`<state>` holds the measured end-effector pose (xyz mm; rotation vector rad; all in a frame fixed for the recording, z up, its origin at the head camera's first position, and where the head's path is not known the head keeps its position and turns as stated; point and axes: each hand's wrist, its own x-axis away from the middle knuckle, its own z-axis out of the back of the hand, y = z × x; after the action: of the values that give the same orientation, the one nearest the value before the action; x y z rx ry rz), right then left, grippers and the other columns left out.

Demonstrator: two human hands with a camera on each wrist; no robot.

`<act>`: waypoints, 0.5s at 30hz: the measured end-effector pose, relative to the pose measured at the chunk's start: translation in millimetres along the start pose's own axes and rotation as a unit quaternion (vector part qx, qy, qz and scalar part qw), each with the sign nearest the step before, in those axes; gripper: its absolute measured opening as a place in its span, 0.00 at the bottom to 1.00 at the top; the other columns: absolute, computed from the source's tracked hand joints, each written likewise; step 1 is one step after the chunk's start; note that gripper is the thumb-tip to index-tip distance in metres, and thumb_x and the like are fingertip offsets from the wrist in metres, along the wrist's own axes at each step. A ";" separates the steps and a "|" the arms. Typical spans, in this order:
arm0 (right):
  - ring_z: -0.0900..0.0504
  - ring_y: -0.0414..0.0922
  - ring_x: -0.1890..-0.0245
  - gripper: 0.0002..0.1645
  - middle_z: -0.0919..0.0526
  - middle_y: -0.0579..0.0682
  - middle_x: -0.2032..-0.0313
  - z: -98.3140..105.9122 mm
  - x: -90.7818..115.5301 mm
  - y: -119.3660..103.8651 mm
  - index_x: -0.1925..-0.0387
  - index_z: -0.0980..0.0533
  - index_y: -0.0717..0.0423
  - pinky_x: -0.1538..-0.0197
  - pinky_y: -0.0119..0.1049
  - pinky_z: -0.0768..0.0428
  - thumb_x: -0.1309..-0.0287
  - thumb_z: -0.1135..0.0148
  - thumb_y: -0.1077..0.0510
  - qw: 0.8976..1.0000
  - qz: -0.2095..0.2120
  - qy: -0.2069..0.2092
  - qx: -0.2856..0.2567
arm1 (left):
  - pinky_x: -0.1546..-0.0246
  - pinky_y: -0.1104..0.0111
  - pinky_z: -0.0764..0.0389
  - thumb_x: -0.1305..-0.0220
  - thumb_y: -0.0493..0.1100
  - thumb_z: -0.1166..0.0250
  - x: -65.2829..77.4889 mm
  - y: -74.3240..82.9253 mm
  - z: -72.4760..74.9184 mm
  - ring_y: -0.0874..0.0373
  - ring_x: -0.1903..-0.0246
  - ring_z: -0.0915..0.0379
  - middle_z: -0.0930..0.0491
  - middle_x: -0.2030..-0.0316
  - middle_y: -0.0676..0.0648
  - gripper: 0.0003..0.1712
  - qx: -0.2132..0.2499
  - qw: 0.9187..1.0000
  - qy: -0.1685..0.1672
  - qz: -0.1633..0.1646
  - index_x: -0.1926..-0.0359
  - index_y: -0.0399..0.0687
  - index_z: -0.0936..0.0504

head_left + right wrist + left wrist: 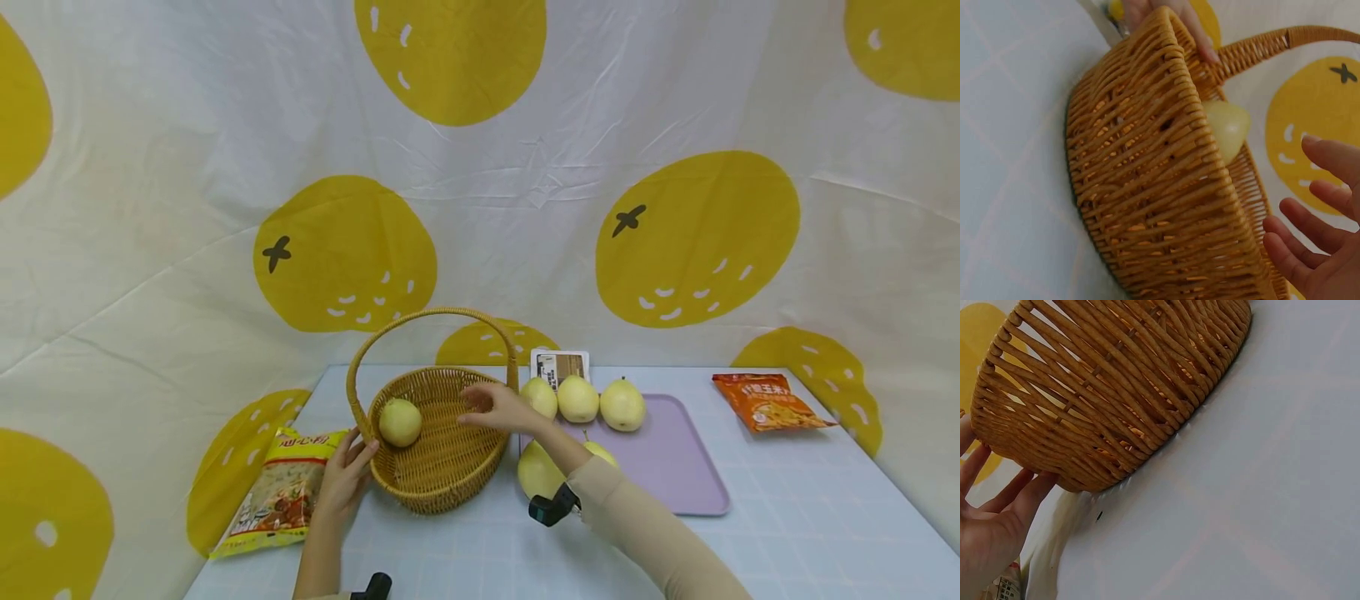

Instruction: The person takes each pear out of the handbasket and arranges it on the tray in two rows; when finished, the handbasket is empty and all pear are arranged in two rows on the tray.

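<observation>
A woven wicker basket (442,492) with a tall arched handle stands on the table. One yellow-green pear (400,422) lies inside it at the left. My left hand (345,479) touches the basket's left side near the foot of the handle; in the left wrist view its fingertips (1038,487) rest against the outer weave. Over the basket's right part hovers my right hand (498,407), holding nothing, its fingers spread and slightly bent in the right wrist view. Several pears, including one at the front (538,471), sit right of the basket on a purple tray (675,467), partly hidden by my right forearm.
A yellow-topped food bag (281,492) lies left of my left hand. At the back stands a small white-and-brown package (560,365). An orange snack packet (768,402) lies at the far right. Behind the table hangs a fruit-patterned white curtain (517,250).
</observation>
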<state>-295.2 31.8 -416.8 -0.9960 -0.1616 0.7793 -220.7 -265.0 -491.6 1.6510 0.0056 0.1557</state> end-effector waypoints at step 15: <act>0.22 0.55 0.52 0.28 0.24 0.65 0.50 -36.3 -25.6 1.6 0.42 0.31 0.68 0.54 0.34 0.22 0.42 0.37 0.59 0.998 -0.027 -0.023 -0.052 | 0.56 0.71 0.24 0.33 0.48 0.41 2.8 2.3 -1.2 0.51 0.43 0.35 0.47 0.32 0.34 0.43 0.003 1.000 -0.001 -0.003 0.26 0.50 0.55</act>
<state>-297.9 -9.5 -432.7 -1.0693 -0.2696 0.7510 -218.2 -263.7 -488.9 1.6567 0.0091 0.1502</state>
